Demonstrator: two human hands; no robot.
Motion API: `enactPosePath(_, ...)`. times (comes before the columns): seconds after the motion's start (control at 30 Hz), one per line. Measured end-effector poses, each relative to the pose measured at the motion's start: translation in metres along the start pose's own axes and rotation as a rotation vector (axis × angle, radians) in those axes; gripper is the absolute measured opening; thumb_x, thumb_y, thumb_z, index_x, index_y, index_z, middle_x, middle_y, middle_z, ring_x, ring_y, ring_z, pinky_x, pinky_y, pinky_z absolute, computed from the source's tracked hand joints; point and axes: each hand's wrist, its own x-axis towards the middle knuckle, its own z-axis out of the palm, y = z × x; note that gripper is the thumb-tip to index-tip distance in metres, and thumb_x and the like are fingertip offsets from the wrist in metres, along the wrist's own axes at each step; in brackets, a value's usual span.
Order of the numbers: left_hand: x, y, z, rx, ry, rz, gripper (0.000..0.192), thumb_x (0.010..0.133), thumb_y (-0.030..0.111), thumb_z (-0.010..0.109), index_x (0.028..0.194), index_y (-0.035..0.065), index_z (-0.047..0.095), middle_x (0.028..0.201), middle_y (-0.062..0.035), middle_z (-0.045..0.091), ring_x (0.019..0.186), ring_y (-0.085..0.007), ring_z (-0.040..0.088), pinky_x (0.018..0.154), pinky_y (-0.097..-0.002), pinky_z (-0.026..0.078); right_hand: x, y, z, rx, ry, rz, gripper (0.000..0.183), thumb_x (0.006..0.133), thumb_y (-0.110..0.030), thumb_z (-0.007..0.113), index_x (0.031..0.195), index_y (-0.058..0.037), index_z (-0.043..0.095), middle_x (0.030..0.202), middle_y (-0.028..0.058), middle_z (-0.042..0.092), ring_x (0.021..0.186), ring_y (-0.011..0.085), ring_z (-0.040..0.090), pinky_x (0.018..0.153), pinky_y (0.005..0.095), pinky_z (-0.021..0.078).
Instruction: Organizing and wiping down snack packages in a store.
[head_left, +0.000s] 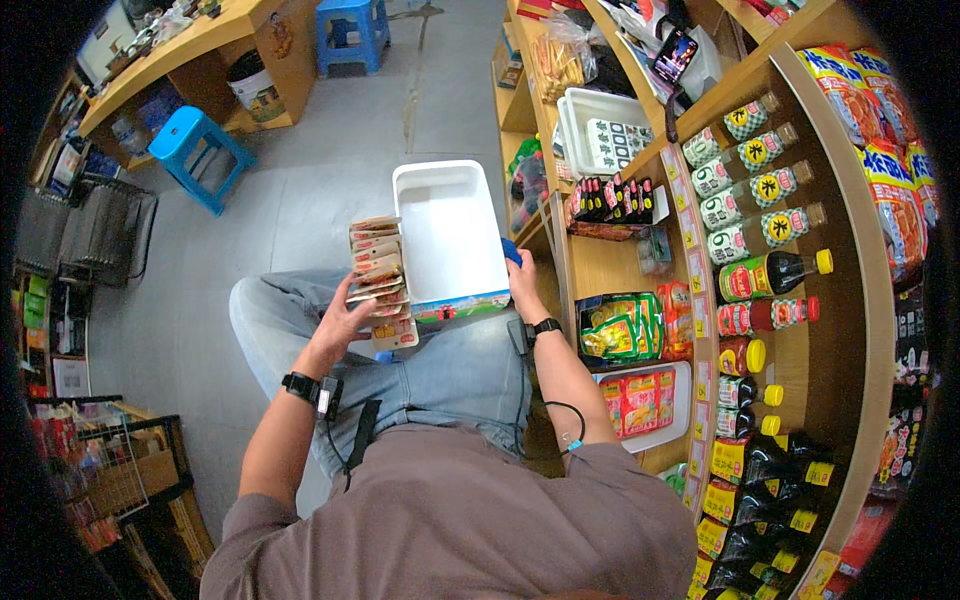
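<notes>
A white plastic tray (450, 232) with a printed picture strip on its near end sits before me, over my jeans-clad legs. Its inside is bare. Along its left side runs a row of small flat printed packets (379, 262), fanned out one behind another. My left hand (341, 322) holds this row from the left, thumb and fingers against the packets. At the tray's right wall my right hand (526, 281) grips a bunched blue cloth (512, 251), most of which is hidden. Whether that hand also bears on the tray is unclear.
Wooden shelves (600, 259) close on my right hold bottles (772, 274), bagged snacks, a white tray of red packets (637, 405) and nested white bins (600, 112). A phone (675, 56) leans above. Blue stools (199, 154) and a wooden desk (180, 45) stand ahead left.
</notes>
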Motion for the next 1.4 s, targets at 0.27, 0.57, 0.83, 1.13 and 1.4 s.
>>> enactPosePath(0.27, 0.021, -0.007, 0.008, -0.156, 0.058, 0.069, 0.082, 0.096, 0.017, 0.069, 0.162, 0.0184, 0.021, 0.139, -0.0138, 0.056, 0.12, -0.0254, 0.062, 0.092, -0.0461, 0.059, -0.021, -0.037, -0.003, -0.14, -0.086, -0.066, 0.037, 0.094, -0.031, 0.071, 0.114, -0.0057, 0.052, 0.095, 0.0061, 0.06, 0.086, 0.0199, 0.058, 0.078, 0.0346, 0.0472)
enactPosePath(0.57, 0.05, 0.012, -0.01, -0.076, -0.001, 0.051, 0.069, 0.098, 0.013, 0.062, 0.158, 0.0129, 0.029, 0.136, -0.0158, 0.057, 0.119, -0.0261, 0.062, 0.092, -0.0429, 0.058, -0.022, -0.028, 0.002, -0.22, -0.024, -0.134, 0.041, 0.09, -0.026, 0.075, 0.118, -0.0042, 0.054, 0.099, 0.0117, 0.066, 0.088, 0.0218, 0.064, 0.079, 0.0378, 0.0512)
enactPosePath(0.83, 0.021, 0.015, -0.023, 0.019, -0.038, -0.084, 0.065, 0.102, 0.034, 0.061, 0.154, 0.0059, 0.034, 0.137, -0.0149, 0.057, 0.111, -0.0256, 0.065, 0.084, -0.0387, 0.059, -0.021, -0.057, -0.014, -0.119, 0.196, -0.096, 0.037, 0.09, -0.028, 0.079, 0.107, -0.0013, 0.06, 0.098, 0.009, 0.067, 0.089, 0.0173, 0.062, 0.081, 0.0338, 0.0516)
enactPosePath(1.13, 0.008, 0.027, -0.032, 0.337, 0.11, 0.079, 0.047, 0.103, 0.033, 0.06, 0.133, -0.0034, 0.056, 0.127, -0.0152, 0.064, 0.097, -0.021, 0.068, 0.078, -0.0331, 0.058, -0.024, -0.09, -0.031, -0.232, 0.387, -0.156, 0.039, 0.084, -0.026, 0.084, 0.103, -0.0001, 0.061, 0.094, 0.0097, 0.067, 0.085, 0.0194, 0.064, 0.079, 0.0354, 0.0529)
enactPosePath(1.4, 0.006, 0.056, -0.015, 0.956, 0.188, 0.671, 0.035, 0.083, 0.013, 0.079, 0.115, 0.004, 0.067, 0.102, -0.0114, 0.06, 0.091, -0.0293, 0.062, 0.078, -0.0385, 0.054, -0.045, -0.137, -0.005, -0.418, 0.32, -0.165, 0.035, 0.085, -0.024, 0.081, 0.102, -0.0011, 0.062, 0.085, 0.014, 0.07, 0.076, 0.028, 0.069, 0.07, 0.0419, 0.0541)
